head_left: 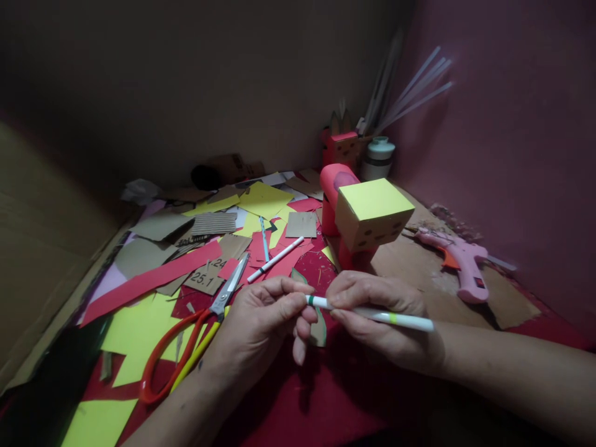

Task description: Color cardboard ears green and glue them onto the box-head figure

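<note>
My left hand (265,320) pinches one end of a white marker (412,321), near its dark green band. My right hand (379,298) is closed round the marker's barrel, and a lime band shows past its fingers. Beneath the hands lies a small cardboard piece (319,332) with a green-lined edge, partly covered by my fingers. Just beyond stands a figure (370,230) with a boxy cardboard head, a yellow top and a red rounded body. Scissors (226,298) with red and yellow handles lie beside my left hand, blades partly apart.
A second white marker (275,259) rests among paper and cardboard scraps (205,223). To the right, a pink glue gun (465,261) lies on cardboard. Behind are another boxy figure (344,146), a pale jar (379,158) and several glue sticks (426,77) by the wall.
</note>
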A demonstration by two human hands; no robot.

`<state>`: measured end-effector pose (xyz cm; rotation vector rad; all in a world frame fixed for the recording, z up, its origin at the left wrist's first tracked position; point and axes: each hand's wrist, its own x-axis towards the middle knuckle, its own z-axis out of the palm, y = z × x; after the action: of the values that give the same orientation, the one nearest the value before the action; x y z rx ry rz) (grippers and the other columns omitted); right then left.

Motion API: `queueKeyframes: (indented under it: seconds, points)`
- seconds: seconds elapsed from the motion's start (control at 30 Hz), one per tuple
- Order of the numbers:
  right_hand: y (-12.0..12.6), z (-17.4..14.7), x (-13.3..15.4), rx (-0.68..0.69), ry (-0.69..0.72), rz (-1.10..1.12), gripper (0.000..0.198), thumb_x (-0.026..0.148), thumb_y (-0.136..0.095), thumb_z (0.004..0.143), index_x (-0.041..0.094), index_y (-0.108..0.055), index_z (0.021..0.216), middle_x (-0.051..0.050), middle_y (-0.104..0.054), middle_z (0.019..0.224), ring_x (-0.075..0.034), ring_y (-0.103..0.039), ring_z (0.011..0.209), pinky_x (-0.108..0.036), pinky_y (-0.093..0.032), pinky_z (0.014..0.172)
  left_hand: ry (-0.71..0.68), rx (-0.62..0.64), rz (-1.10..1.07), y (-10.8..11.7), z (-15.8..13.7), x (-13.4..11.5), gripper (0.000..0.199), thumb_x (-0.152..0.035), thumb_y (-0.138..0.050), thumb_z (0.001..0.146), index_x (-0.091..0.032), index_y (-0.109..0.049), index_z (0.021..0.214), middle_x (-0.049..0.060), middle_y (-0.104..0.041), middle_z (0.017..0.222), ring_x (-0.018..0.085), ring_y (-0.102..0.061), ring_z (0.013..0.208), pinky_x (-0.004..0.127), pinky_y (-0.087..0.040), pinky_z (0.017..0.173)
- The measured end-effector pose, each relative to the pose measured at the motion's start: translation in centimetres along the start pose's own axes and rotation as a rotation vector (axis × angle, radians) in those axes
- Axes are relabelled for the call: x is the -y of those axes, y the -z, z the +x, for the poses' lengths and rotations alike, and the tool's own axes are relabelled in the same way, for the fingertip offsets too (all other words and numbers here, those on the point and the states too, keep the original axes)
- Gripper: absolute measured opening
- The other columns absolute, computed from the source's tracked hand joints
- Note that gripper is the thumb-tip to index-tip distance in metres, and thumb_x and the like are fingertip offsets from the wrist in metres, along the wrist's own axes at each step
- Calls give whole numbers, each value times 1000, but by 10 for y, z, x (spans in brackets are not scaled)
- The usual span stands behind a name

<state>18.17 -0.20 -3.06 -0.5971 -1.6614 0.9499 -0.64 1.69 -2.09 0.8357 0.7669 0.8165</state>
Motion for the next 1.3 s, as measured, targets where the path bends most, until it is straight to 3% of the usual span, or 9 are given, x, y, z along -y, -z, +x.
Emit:
queueKeyframes:
  seconds: [0.2,0.3,0.5,0.57,0.67,0.9,1.1,1.17,1.3]
  points:
    - [-3,1,-1,-2,66,-40,7,9,-58,84,13,-64,85,-6,-63,78,-12,-60,66,-24,-50,58,-4,6,89,-1,-2,-5,10,-24,-69,77,-15,-66,81,1,-64,57,9,-55,43,19,-48,37]
    - [-1,4,-5,77,91,-160,9,10,-57,85,12,-64,91,-5,-63,74,-10,-58,61,-23,-49,57,-24,-31,166,2,1,-11,18,-28,-72,74,-15,-65,84,2,-64,60,11,-56,47,19,-47,38]
    - [15,16,10,382,350,-495,19,14,-47,89,8,-65,93,-9,-60,72,-15,-52,65,-27,-45,59,-208,-339,370,16,2,-30,27,-38,-64,81,-20,-62,100,-3,-61,69,5,-48,49,13,-39,39]
    - [23,17,24,613,238,-671,23,10,-44,90,7,-63,103,-10,-61,79,-17,-52,72,-29,-45,63,-237,-424,451,18,0,-34,24,-36,-66,79,-21,-62,97,-3,-61,71,4,-47,51,12,-37,42]
    - [32,13,37,694,69,-850,25,7,-43,90,12,-60,108,-7,-62,80,-16,-52,72,-28,-43,64,-223,-465,612,18,0,-33,24,-36,-67,77,-19,-64,93,-1,-62,69,7,-50,52,15,-36,44]
    - [36,3,25,669,-25,-1022,24,7,-52,83,15,-61,104,-8,-62,81,-17,-54,70,-29,-41,63,-286,-463,1039,20,8,-18,20,-37,-65,75,-22,-68,86,4,-69,83,20,-60,76,29,-44,70]
    - [14,14,26,672,-80,-1196,19,13,-50,84,13,-62,99,-10,-61,85,-17,-51,65,-30,-35,55,-323,-397,1291,25,15,-10,25,-40,-59,79,-22,-63,96,6,-67,93,23,-59,85,34,-43,78]
    - [3,15,26,637,-127,-1150,19,23,-46,89,14,-62,91,-9,-61,82,-17,-52,63,-30,-36,53,-316,-363,1369,26,18,-8,28,-41,-54,82,-20,-61,100,8,-65,95,23,-58,88,35,-43,80]
    - [-14,15,19,658,-210,-1089,36,40,-55,86,9,-60,103,-13,-62,91,-22,-57,69,-32,-44,52,-283,-297,1532,25,24,-3,42,-44,-50,84,-20,-53,119,9,-58,99,26,-57,89,38,-44,78]
